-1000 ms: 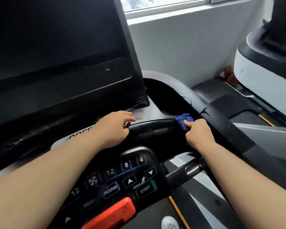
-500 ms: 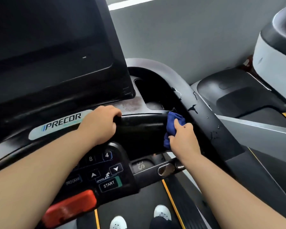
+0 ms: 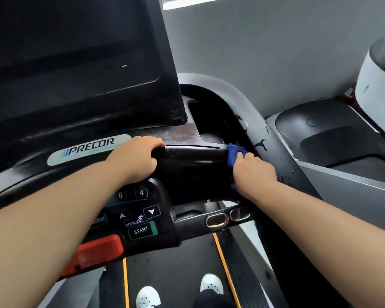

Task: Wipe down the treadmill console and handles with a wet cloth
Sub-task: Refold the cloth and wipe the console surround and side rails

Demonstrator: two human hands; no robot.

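At frame centre, the left hand point(image 3: 135, 160) grips the black handlebar point(image 3: 191, 156); just right, the right hand point(image 3: 253, 172) presses a bunched blue cloth point(image 3: 232, 153) against it.

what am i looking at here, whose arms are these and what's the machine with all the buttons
The camera sits on a person's head, looking down, so the arms are their own. They stand on a treadmill; their white shoes show on the belt below. The big dark panel is its screen, with a button pad and red stop bar underneath. The left hand grips the black handlebar. The right hand presses a blue cloth against that bar's right end, wiping it.
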